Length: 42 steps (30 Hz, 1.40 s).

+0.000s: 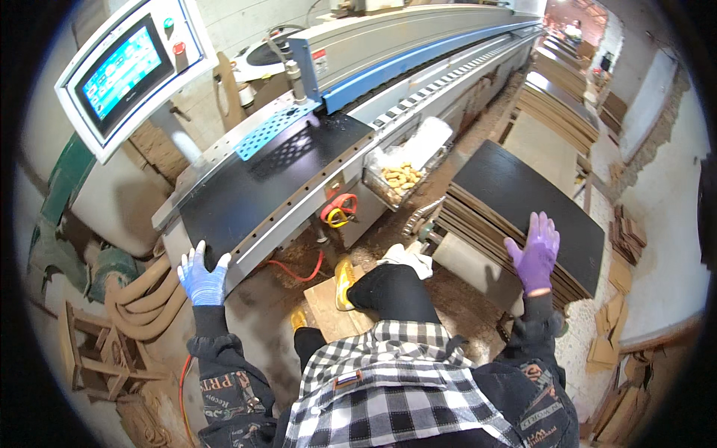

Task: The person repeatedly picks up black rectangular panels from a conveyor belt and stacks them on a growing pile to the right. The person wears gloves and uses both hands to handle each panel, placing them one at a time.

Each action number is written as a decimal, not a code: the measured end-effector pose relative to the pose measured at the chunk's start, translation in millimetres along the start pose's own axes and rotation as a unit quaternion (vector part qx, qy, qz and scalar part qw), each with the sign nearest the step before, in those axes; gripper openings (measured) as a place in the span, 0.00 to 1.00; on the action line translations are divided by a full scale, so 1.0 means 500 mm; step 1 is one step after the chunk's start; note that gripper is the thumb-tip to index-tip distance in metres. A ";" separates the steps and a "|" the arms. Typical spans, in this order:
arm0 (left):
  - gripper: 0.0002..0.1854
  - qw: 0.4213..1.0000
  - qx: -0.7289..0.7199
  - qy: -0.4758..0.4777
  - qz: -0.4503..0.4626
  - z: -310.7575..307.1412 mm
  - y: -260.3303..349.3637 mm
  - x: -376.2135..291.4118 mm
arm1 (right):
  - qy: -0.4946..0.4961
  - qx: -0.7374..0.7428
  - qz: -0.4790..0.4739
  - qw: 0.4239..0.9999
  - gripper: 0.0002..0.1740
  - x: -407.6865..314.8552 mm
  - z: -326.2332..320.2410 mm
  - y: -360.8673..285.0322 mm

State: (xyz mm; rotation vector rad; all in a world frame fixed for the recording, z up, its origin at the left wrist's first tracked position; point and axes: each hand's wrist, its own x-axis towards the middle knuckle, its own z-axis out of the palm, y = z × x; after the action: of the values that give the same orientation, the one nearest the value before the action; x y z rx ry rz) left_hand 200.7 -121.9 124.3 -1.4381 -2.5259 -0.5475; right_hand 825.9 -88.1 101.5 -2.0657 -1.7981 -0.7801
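Note:
My left hand, in a blue-and-white glove, rests with spread fingers at the near end of a dark panel. That panel lies on the infeed bed of a long woodworking machine, probably an edge bander, its far end under a blue perforated guard. My right hand, in a purple glove, has its fingers raised over the near edge of a stack of dark-topped boards; whether it touches the top board I cannot tell. Neither hand grips anything.
A control screen stands at upper left. Below the bed hang red and yellow scissors beside a bin of tan pellets. Hoses and a wooden stool are at left. More board stacks line the right; a person is far off.

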 end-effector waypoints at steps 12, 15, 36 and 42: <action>0.45 0.988 -0.020 0.066 0.141 0.092 0.018 0.013 | 0.025 0.079 -0.037 0.996 0.07 -0.061 -0.041 0.032; 0.38 0.979 -0.017 0.097 0.177 0.102 0.020 0.013 | 0.165 0.213 -0.011 0.963 0.09 -0.117 -0.027 0.014; 0.33 0.972 -0.005 0.106 0.211 0.100 -0.015 0.001 | 0.055 0.840 0.443 0.309 0.24 -0.192 0.082 0.094; 0.41 0.968 -0.024 0.108 0.226 0.066 0.021 -0.054 | -0.030 0.832 0.419 0.363 0.17 -0.207 0.014 0.062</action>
State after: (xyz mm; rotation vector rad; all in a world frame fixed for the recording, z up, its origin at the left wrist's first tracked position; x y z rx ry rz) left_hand 224.3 -125.1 87.4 -1.7880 -1.9420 -0.6416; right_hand 850.2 -174.2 40.6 -0.8945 -0.3425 1.1031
